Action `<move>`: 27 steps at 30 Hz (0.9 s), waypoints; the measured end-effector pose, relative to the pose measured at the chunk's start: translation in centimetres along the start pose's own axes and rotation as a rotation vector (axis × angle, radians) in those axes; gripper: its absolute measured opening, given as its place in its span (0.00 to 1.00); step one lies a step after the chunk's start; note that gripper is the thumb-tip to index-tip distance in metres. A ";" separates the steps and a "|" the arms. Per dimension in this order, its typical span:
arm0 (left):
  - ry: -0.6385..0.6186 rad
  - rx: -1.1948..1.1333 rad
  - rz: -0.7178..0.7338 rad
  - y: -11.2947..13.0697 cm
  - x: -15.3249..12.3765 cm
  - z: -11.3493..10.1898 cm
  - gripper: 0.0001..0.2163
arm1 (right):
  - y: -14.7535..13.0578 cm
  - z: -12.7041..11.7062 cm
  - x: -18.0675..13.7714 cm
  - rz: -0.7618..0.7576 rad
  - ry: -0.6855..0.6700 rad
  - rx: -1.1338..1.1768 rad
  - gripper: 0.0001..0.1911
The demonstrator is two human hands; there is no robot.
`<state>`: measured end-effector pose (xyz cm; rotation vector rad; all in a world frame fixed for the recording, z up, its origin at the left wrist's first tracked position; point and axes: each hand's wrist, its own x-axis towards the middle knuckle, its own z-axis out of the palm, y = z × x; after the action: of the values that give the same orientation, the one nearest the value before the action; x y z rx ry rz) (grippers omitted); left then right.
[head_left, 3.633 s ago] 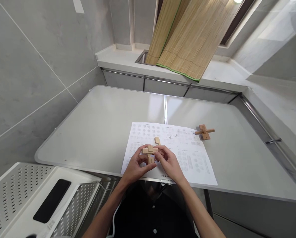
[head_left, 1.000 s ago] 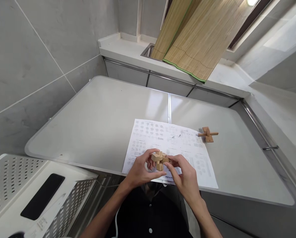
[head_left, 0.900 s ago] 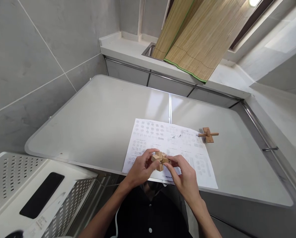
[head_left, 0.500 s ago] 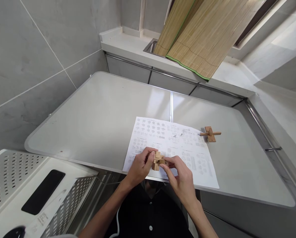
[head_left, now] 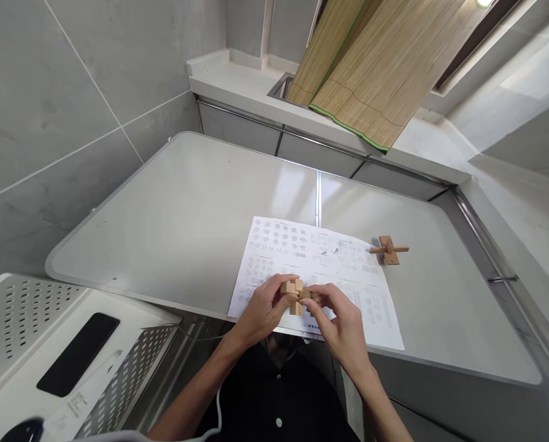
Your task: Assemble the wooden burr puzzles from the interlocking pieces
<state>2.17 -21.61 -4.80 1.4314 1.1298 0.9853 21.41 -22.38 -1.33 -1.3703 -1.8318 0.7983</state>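
Observation:
A small wooden interlocking puzzle (head_left: 295, 292) made of pale notched sticks is held just above the near edge of a printed instruction sheet (head_left: 348, 288). My left hand (head_left: 262, 310) pinches it from the left with curled fingers. My right hand (head_left: 341, 319) grips its right side with thumb and fingertips. A second wooden cross-shaped puzzle piece (head_left: 389, 250) lies alone on the table beyond the sheet's far right corner, out of reach of both hands.
The white table (head_left: 186, 215) has a seam down its middle and a metal rail on the right. A perforated white cart (head_left: 35, 344) with a black phone (head_left: 77, 354) stands at lower left. A bamboo mat (head_left: 370, 61) leans over the back counter.
Both hands have kept hold of the puzzle, turning it slightly between the fingers. The loose stick seen on the sheet 3.6 s ago is gone from there. The view shifted a little.

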 end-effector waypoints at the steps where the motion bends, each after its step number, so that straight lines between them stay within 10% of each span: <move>1: -0.017 0.003 0.022 0.0 0.0 0.0 0.21 | 0.1 -0.1 0.1 0.014 0.003 0.014 0.12; 5: -0.044 0.062 0.063 -0.2 0.0 0.0 0.33 | 0.4 -0.5 0.4 0.052 -0.004 0.053 0.12; 21: -0.088 -0.256 -0.004 -0.2 0.2 -0.5 0.31 | 0.9 -0.4 0.8 0.166 -0.021 0.225 0.15; 27: -0.198 -0.370 -0.039 -0.5 0.2 -1.2 0.32 | 1.7 0.2 1.0 0.174 -0.234 0.259 0.16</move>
<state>1.02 -21.16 -5.14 1.1737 0.7803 0.9452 21.93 -20.98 -2.63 -1.3239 -1.7212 1.2861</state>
